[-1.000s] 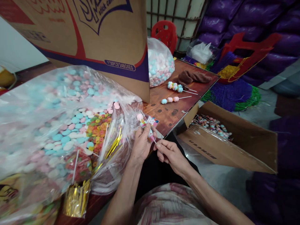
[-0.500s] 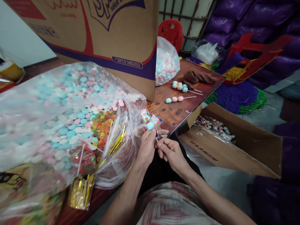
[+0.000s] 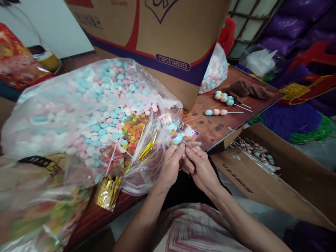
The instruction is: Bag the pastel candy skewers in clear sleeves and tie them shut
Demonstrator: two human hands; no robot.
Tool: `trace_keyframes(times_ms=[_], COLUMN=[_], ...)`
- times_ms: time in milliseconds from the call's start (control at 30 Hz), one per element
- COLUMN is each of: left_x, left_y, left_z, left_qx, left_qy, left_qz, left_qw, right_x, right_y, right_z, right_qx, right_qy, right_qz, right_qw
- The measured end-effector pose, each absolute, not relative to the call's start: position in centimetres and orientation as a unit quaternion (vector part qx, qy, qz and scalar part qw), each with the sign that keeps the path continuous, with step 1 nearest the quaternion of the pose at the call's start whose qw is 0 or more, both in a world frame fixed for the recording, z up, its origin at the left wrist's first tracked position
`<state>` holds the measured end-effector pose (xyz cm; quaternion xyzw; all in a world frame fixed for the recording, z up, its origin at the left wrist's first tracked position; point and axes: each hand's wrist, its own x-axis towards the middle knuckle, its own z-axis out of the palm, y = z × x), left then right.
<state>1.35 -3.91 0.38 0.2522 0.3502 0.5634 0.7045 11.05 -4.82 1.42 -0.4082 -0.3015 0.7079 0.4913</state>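
A candy skewer (image 3: 176,137) in a clear printed wrapper points up and away from me, with pale blue marshmallow-like candies near its lower end. My left hand (image 3: 171,163) is closed on the base of the wrapped skewer. Right beside it, my right hand (image 3: 197,161) pinches at the same base, its fingers meeting the left ones. The fingers hide most of the stick and whatever is gathered there. Behind the hands lies a printed wrapper (image 3: 191,132). Gold twist ties (image 3: 148,148) rest on the plastic left of my hands.
A big clear bag of pastel candies (image 3: 102,101) covers the left side, with ring gummies (image 3: 135,129) at its mouth. A packet of gold ties (image 3: 108,192) lies nearer. Unwrapped skewers (image 3: 216,112) lie right of a large carton (image 3: 168,38). An open box (image 3: 238,175) holds finished-looking skewers.
The view has swung left, so the table things appear further right. My right hand has moved up against my left at the wrapper's base, hiding the stick that showed between them.
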Motion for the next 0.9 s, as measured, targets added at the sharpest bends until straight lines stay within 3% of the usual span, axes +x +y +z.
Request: trace_keyframes(times_ms=[133, 267, 333, 433, 500, 600, 700, 900], left_x=[-2.6, -6.0, -7.1, -8.2, -8.5, -8.3, -7.9, -8.1], left_y=[-5.3, -6.5, -6.5, -6.3, -6.2, -6.1, -5.9, -5.0], left_z=[1.5, 1.6, 1.2, 0.4, -0.1, -0.5, -0.6, -0.2], left_qx=[0.205, 0.185, 0.208, 0.254, 0.263, 0.242, 0.221, 0.186], left_qy=[0.320, 0.355, 0.381, 0.450, 0.486, 0.494, 0.471, 0.455], left_qz=[0.593, 0.655, 0.695, 0.716, 0.700, 0.691, 0.710, 0.705], left_qw=[0.710, 0.641, 0.573, 0.469, 0.452, 0.469, 0.474, 0.512], right_x=[8.8, 6.6, 5.9, 5.0, 4.6, 4.3, 4.5, 5.5], right_y=[-5.2, -4.7, -3.4, -0.8, 1.0, 2.9, 3.3, 2.8], right_z=[2.2, 1.5, 1.1, 0.9, 0.7, -0.4, -2.0, -3.0], right_qx=[-0.294, -0.293, -0.326, -0.367, -0.381, -0.372, -0.364, -0.396], right_qy=[-0.225, -0.403, -0.594, -0.822, -0.884, -0.917, -0.921, -0.875], right_qz=[0.833, 0.813, 0.688, 0.377, 0.205, 0.102, 0.088, 0.174], right_qw=[0.411, 0.301, 0.260, 0.218, 0.175, 0.105, 0.105, 0.216])
